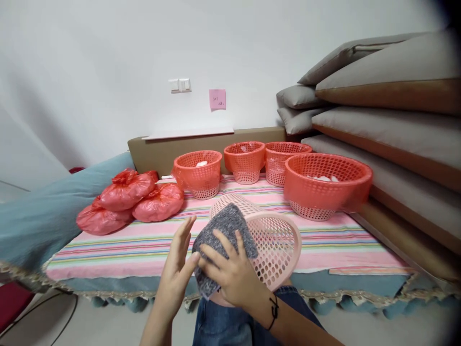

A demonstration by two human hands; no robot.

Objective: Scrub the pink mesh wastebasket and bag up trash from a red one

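Observation:
A dark grey speckled cloth (225,226) hangs in front of a pale pink mesh basket (277,245), which lies tipped over with its round opening facing the camera. My right hand (232,269) rests on the cloth with its fingers spread. My left hand (179,262) is upright at the cloth's left edge, fingers apart and thumb reaching toward the cloth. Behind the cloth, another pale pink mesh part (234,203) lies on the striped cover; whether it belongs to a second basket is unclear.
Red-lined baskets stand at the back: one (199,175) at left, two in the middle (245,161) (283,161), a larger one (326,185) at right. Tied red bags (126,190) lie left on the striped cover (144,250). Stacked cushions (389,129) rise at right.

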